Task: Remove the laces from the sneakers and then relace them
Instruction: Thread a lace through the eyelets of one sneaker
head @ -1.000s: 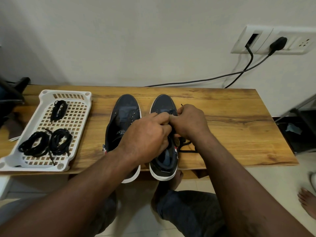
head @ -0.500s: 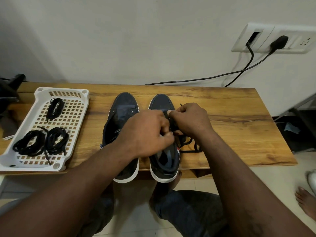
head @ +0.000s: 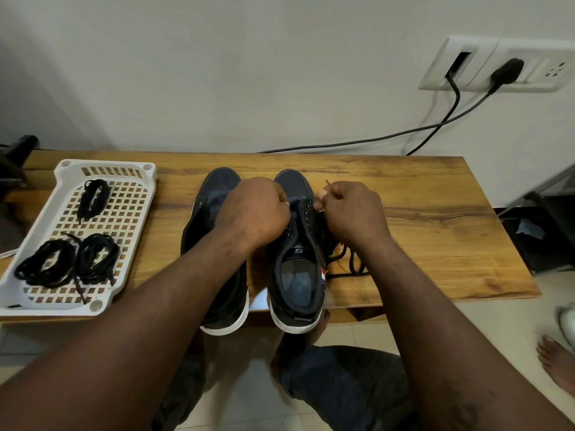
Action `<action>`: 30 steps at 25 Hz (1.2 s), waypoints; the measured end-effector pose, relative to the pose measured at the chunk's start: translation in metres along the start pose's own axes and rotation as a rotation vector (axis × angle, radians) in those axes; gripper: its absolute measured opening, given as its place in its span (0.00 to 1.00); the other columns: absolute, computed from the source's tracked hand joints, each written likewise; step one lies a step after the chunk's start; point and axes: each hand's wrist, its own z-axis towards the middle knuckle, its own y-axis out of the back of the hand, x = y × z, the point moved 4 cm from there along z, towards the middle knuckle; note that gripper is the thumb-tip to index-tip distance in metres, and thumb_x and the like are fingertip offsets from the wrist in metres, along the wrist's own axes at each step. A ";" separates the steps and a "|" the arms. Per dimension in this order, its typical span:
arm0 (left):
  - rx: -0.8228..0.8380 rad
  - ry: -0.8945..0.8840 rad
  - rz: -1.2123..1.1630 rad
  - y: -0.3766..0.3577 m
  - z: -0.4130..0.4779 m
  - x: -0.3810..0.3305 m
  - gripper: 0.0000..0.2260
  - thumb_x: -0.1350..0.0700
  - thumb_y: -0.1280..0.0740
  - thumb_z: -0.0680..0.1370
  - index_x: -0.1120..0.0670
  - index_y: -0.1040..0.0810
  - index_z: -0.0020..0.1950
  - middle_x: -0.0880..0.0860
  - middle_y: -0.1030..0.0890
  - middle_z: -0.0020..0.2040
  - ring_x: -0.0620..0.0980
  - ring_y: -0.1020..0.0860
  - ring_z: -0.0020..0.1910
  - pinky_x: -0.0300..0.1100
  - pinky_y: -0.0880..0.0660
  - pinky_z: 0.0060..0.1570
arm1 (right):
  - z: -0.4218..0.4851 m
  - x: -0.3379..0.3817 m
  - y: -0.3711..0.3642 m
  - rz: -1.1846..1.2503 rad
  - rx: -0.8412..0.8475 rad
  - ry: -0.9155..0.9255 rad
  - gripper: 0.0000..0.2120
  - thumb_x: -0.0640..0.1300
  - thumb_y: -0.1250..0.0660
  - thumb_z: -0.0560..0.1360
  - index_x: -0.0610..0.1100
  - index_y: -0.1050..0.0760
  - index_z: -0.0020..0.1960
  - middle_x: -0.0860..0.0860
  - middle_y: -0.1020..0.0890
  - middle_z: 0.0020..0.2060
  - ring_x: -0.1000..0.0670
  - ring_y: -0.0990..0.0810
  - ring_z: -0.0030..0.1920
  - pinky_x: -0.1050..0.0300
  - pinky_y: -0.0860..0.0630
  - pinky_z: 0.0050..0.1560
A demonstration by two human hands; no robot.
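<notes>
Sneakers (head: 214, 194): paired on worktop (head: 435, 231), heels overhanging near edge.
Left grip (head: 258, 209): fisted at right sneaker (head: 294, 181) eyelets.
Right grip (head: 351, 213): pinches lace (head: 351, 264).
Tray (head: 105, 168): far left, lace bundles (head: 93, 259).

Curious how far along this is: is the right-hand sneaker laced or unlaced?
Mostly unlaced: the right sneaker shows bare eyelets, and a black lace lies loose beside it.

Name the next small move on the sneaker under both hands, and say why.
Probably pull the lace through with the right hand while the left hand holds the right sneaker steady: the right hand pinches the lace near the toe-end eyelets, the higher eyelets are empty, and slack lies looped on the table.
</notes>
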 end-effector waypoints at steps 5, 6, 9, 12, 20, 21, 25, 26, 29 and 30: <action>0.004 0.013 -0.113 -0.010 0.007 -0.009 0.10 0.48 0.32 0.82 0.49 0.13 0.46 0.48 0.13 0.47 0.48 0.18 0.46 0.46 0.20 0.48 | -0.005 0.003 0.002 0.176 0.071 0.008 0.15 0.38 0.36 0.82 0.53 0.29 0.66 0.51 0.13 0.43 0.51 0.15 0.35 0.53 0.18 0.39; 0.003 0.040 -0.115 -0.012 0.011 -0.010 0.11 0.48 0.31 0.82 0.50 0.14 0.45 0.49 0.13 0.48 0.49 0.17 0.47 0.46 0.20 0.48 | -0.005 0.002 0.002 0.173 0.064 0.006 0.14 0.38 0.36 0.81 0.52 0.28 0.63 0.50 0.13 0.44 0.50 0.15 0.35 0.51 0.18 0.40; 0.002 0.126 -0.084 -0.018 0.021 -0.009 0.10 0.50 0.32 0.81 0.53 0.13 0.50 0.54 0.14 0.50 0.56 0.18 0.50 0.51 0.19 0.52 | -0.002 -0.007 0.003 0.121 -0.015 0.041 0.06 0.42 0.32 0.80 0.52 0.21 0.50 0.54 0.13 0.39 0.54 0.15 0.40 0.44 0.15 0.44; 0.037 0.178 -0.052 -0.024 0.027 -0.006 0.12 0.48 0.32 0.79 0.54 0.15 0.50 0.54 0.15 0.48 0.58 0.18 0.49 0.51 0.19 0.50 | 0.003 -0.016 0.006 0.095 -0.034 0.023 0.05 0.47 0.27 0.79 0.52 0.18 0.44 0.56 0.14 0.34 0.58 0.15 0.37 0.47 0.14 0.43; 0.079 0.205 -0.176 -0.027 0.031 -0.004 0.10 0.49 0.28 0.78 0.55 0.13 0.47 0.53 0.14 0.47 0.55 0.17 0.49 0.54 0.18 0.54 | 0.005 -0.018 -0.006 0.040 -0.063 0.032 0.05 0.48 0.28 0.74 0.51 0.19 0.40 0.52 0.16 0.33 0.50 0.14 0.37 0.45 0.14 0.39; 0.084 0.210 -0.191 -0.027 0.031 -0.003 0.10 0.50 0.28 0.78 0.55 0.13 0.47 0.53 0.14 0.48 0.56 0.17 0.50 0.54 0.18 0.55 | 0.006 -0.020 -0.006 0.055 -0.056 0.024 0.05 0.48 0.28 0.74 0.51 0.19 0.39 0.52 0.16 0.33 0.50 0.14 0.37 0.44 0.14 0.39; 0.128 0.174 -0.227 -0.026 0.031 -0.003 0.09 0.58 0.33 0.81 0.57 0.13 0.52 0.55 0.13 0.51 0.57 0.17 0.54 0.55 0.19 0.57 | 0.008 -0.022 -0.007 0.099 -0.046 0.020 0.05 0.48 0.30 0.76 0.52 0.19 0.40 0.53 0.15 0.35 0.50 0.14 0.38 0.42 0.14 0.40; 0.131 0.161 -0.251 -0.026 0.030 -0.003 0.10 0.59 0.34 0.81 0.56 0.12 0.51 0.53 0.13 0.50 0.55 0.16 0.53 0.54 0.19 0.57 | 0.007 -0.021 -0.008 0.107 -0.049 0.026 0.05 0.49 0.30 0.76 0.52 0.19 0.41 0.53 0.15 0.35 0.50 0.14 0.38 0.42 0.14 0.40; 0.126 0.174 -0.351 -0.025 0.027 0.000 0.11 0.61 0.32 0.80 0.50 0.12 0.45 0.47 0.14 0.46 0.49 0.17 0.50 0.52 0.18 0.56 | 0.007 -0.018 -0.008 0.103 -0.056 0.045 0.05 0.53 0.31 0.75 0.54 0.19 0.42 0.54 0.15 0.35 0.50 0.14 0.38 0.41 0.15 0.40; 0.125 0.177 -0.373 -0.025 0.026 0.002 0.11 0.61 0.31 0.79 0.49 0.12 0.44 0.46 0.14 0.45 0.48 0.17 0.49 0.52 0.18 0.56 | 0.007 -0.018 -0.008 0.107 -0.050 0.046 0.05 0.53 0.31 0.75 0.54 0.19 0.42 0.54 0.15 0.35 0.50 0.14 0.38 0.41 0.15 0.40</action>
